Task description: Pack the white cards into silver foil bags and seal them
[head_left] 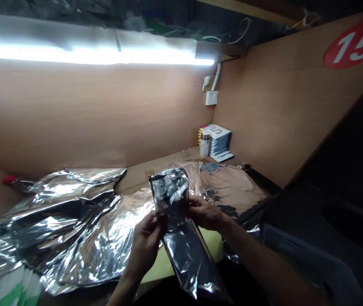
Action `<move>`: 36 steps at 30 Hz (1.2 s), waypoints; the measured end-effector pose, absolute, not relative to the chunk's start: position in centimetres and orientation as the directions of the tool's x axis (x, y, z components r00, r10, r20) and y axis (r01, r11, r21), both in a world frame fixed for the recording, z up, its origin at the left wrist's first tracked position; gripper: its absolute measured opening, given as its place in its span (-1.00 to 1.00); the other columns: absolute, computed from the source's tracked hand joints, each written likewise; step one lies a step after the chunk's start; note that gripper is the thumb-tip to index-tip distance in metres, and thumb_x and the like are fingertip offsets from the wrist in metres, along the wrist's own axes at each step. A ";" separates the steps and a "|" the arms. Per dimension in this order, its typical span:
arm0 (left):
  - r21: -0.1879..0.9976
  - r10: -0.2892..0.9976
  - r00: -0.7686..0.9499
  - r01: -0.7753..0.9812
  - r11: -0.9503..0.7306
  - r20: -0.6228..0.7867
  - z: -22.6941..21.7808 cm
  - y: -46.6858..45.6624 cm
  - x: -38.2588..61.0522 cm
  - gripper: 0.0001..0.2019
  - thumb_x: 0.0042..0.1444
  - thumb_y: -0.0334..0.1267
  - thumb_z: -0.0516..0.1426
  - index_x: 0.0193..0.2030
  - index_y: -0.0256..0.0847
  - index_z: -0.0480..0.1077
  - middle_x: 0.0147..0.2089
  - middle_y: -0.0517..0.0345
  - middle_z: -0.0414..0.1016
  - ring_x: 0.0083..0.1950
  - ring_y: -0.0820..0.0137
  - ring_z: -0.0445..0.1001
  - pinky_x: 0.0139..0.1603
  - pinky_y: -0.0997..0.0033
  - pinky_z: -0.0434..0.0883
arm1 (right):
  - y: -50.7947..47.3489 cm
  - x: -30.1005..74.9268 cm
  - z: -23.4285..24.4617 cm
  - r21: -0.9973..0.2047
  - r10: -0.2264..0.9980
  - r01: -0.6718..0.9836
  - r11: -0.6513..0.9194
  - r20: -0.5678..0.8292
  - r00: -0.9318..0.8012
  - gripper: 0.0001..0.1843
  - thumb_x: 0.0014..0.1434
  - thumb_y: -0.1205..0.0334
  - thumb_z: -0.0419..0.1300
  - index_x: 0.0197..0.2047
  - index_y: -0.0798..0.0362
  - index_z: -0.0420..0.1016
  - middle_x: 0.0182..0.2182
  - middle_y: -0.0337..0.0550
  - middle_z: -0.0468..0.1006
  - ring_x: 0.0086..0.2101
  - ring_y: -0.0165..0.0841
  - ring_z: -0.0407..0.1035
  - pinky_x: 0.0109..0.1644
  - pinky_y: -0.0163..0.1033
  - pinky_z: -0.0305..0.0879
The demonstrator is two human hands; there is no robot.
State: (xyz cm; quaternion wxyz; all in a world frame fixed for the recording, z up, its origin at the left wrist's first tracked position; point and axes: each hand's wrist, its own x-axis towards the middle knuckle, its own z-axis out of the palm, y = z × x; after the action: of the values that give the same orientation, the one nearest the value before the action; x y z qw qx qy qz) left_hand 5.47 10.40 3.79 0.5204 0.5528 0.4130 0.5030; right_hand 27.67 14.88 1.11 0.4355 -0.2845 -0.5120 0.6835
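- A tan wood-laminate table [140, 178] is carrying everything here.
- A large crumpled silver foil sheet [73, 225] is spreading across it.
- A slim white-and-steel flask [205, 144] is standing upright beside a stack of blue-and-white booklets [220, 142] in the far corner.

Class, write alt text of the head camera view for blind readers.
The left hand and right hand grip a crumpled silver foil bag above crinkled foil sheets spread on a desk. A white flask and stack of booklets stand in the far corner.

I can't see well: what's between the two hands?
Some crumpled foil lies between the left hand and the right hand, in the head view.
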 end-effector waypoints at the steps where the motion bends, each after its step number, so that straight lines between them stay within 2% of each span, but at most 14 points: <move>1: 0.985 0.972 0.164 -0.058 -0.160 0.168 4.0 10.3 4.7 -0.72 0.17 0.00 0.33 -0.25 -0.20 0.58 -0.45 0.21 0.46 -0.39 0.41 0.39 -0.34 0.45 0.35 | 15.0 27.2 1.3 -0.939 0.879 -0.332 -0.092 0.080 -0.470 -0.65 0.06 -0.02 0.48 -0.27 0.09 0.61 -0.46 -0.25 0.49 -0.49 -0.46 0.28 -0.40 -0.35 0.23; 3: 0.979 0.962 0.187 -0.086 -0.184 0.197 4.3 10.1 3.2 -0.77 0.14 -0.07 0.36 -0.34 -0.20 0.60 -0.33 0.13 0.54 -0.29 0.37 0.46 -0.24 0.43 0.42 | 15.1 26.6 1.8 -0.935 0.858 -0.350 -0.051 0.138 -0.494 -0.78 0.06 0.13 0.44 -0.40 0.11 0.62 -0.48 -0.19 0.53 -0.48 -0.42 0.32 -0.37 -0.32 0.26; 6: 0.969 0.987 0.152 -0.248 -0.021 0.060 4.6 9.2 2.3 -0.70 0.09 0.02 0.36 -0.15 -0.12 0.63 -0.14 0.07 0.60 -0.17 0.26 0.56 -0.18 0.34 0.49 | 15.3 25.8 2.9 -0.937 0.825 -0.337 0.087 0.257 -0.503 -0.84 0.12 0.26 0.30 -0.45 0.11 0.67 -0.49 -0.14 0.54 -0.48 -0.40 0.32 -0.40 -0.31 0.22; 10: 0.963 0.992 0.090 -0.245 0.111 -0.092 3.6 6.9 3.6 -0.50 -0.05 0.02 0.45 0.00 -0.17 0.57 -0.23 0.02 0.66 -0.21 0.17 0.61 -0.21 0.28 0.53 | 15.4 24.8 4.3 -0.930 0.791 -0.245 0.275 0.364 -0.492 -0.85 0.20 0.21 0.32 -0.28 0.05 0.74 -0.29 -0.09 0.55 -0.27 -0.30 0.41 -0.20 -0.23 0.34; 13: 0.973 0.996 0.017 -0.213 0.091 -0.089 2.4 5.5 4.6 -0.54 0.03 -0.03 0.43 0.00 -0.22 0.53 -0.17 -0.04 0.69 -0.17 0.13 0.65 -0.11 0.22 0.55 | 14.8 23.6 4.2 -0.957 0.827 -0.284 0.063 0.209 -0.522 -0.58 0.30 -0.07 0.29 0.14 -0.09 0.58 -0.05 -0.08 0.52 -0.14 -0.26 0.45 -0.05 -0.14 0.40; 15: 0.970 0.995 -0.083 -0.241 0.026 -0.047 1.5 4.8 4.9 -0.54 0.09 -0.03 0.40 0.05 -0.23 0.50 -0.07 -0.08 0.69 -0.09 0.11 0.66 0.01 0.15 0.55 | 13.8 22.5 3.3 -0.959 0.833 -0.268 -0.096 0.070 -0.549 -0.46 0.37 -0.27 0.13 0.23 -0.12 0.45 -0.03 -0.07 0.51 -0.18 -0.26 0.46 -0.10 -0.12 0.42; 17: 0.955 0.988 -0.150 -0.294 -0.021 -0.024 0.4 4.3 4.8 -0.50 0.12 -0.05 0.39 0.13 -0.20 0.46 0.03 -0.10 0.67 0.00 0.10 0.64 0.11 0.11 0.52 | 12.5 21.5 2.0 -0.984 0.860 -0.170 -0.052 0.042 -0.509 -0.42 0.39 -0.34 0.04 0.06 -0.01 0.48 -0.15 -0.08 0.52 -0.25 -0.28 0.44 -0.17 -0.18 0.39; 20: 0.933 0.995 -0.093 -0.359 -0.012 -0.023 -0.6 3.7 3.1 -0.42 0.13 -0.04 0.39 0.23 -0.13 0.39 0.10 -0.10 0.64 0.09 0.07 0.62 0.15 0.10 0.50 | 10.8 21.2 0.7 -0.980 0.920 0.045 0.194 0.166 -0.355 -0.44 0.44 -0.25 0.02 -0.31 0.06 0.41 -0.43 -0.21 0.41 -0.43 -0.37 0.28 -0.37 -0.29 0.20; 22: 0.962 0.997 -0.074 -0.271 -0.027 0.007 -0.3 3.3 1.3 -0.43 0.16 0.05 0.35 0.22 -0.10 0.36 0.08 -0.09 0.63 0.05 0.10 0.62 0.06 0.17 0.51 | 10.2 21.9 0.6 -0.931 0.905 0.187 0.312 0.232 -0.355 -0.46 0.47 -0.19 -0.01 -0.39 0.04 0.32 -0.54 -0.31 0.28 -0.52 -0.42 0.14 -0.45 -0.30 0.04; 25: 0.985 0.989 -0.029 0.103 -0.139 0.143 1.6 2.5 -0.7 -0.53 0.32 0.20 0.12 0.12 -0.12 0.41 -0.09 0.00 0.62 -0.13 0.23 0.58 -0.16 0.32 0.45 | 9.8 23.1 1.2 -0.831 0.775 0.286 0.477 0.244 -0.583 -0.52 0.48 -0.09 0.01 -0.40 0.03 0.29 -0.58 -0.36 0.23 -0.56 -0.46 0.08 -0.44 -0.28 -0.05; 27: 0.909 0.981 0.062 0.369 -0.194 0.184 2.9 1.8 -0.6 -0.55 0.39 0.18 0.01 -0.10 -0.16 0.49 -0.31 0.11 0.54 -0.32 0.34 0.48 -0.30 0.38 0.34 | 9.6 23.1 1.5 -0.798 0.667 0.276 0.535 0.198 -0.719 -0.56 0.47 -0.06 0.04 -0.40 0.02 0.29 -0.57 -0.35 0.28 -0.55 -0.46 0.09 -0.44 -0.29 -0.04; 30: 0.801 0.986 0.049 0.577 -0.161 0.163 3.4 1.5 0.1 -0.53 0.39 0.11 0.01 -0.42 -0.15 0.40 -0.54 0.24 0.37 -0.51 0.44 0.30 -0.43 0.39 0.21 | 8.9 22.2 1.6 -0.802 0.598 0.272 0.532 0.128 -0.792 -0.61 0.42 -0.04 0.12 -0.38 0.01 0.31 -0.54 -0.33 0.36 -0.52 -0.44 0.16 -0.43 -0.31 0.05; 33: 0.745 0.982 -0.164 0.666 0.038 0.096 3.6 1.9 -3.4 -0.57 0.34 0.12 0.06 -0.41 -0.12 0.45 -0.51 0.21 0.48 -0.48 0.40 0.41 -0.37 0.40 0.33 | 8.2 21.8 1.4 -0.799 0.611 0.289 0.528 0.122 -0.782 -0.64 0.43 -0.03 0.11 -0.34 0.00 0.39 -0.53 -0.30 0.42 -0.51 -0.42 0.22 -0.42 -0.32 0.12; 36: 0.669 0.801 -0.588 0.642 0.374 0.116 4.7 2.1 -12.3 -0.63 0.37 0.03 0.00 -0.13 -0.15 0.53 -0.19 -0.01 0.66 -0.12 0.18 0.60 -0.01 0.22 0.45 | 8.0 22.5 1.5 -0.814 0.705 0.301 0.497 0.176 -0.687 -0.58 0.42 -0.10 0.10 -0.37 0.00 0.45 -0.57 -0.27 0.40 -0.56 -0.41 0.22 -0.46 -0.31 0.17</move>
State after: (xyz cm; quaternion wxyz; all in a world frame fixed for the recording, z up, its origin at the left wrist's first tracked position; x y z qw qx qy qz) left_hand -12.27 2.10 4.74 0.1145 0.4393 0.8210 0.3462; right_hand 22.51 7.96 1.45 0.2527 -0.3041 -0.8273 0.3990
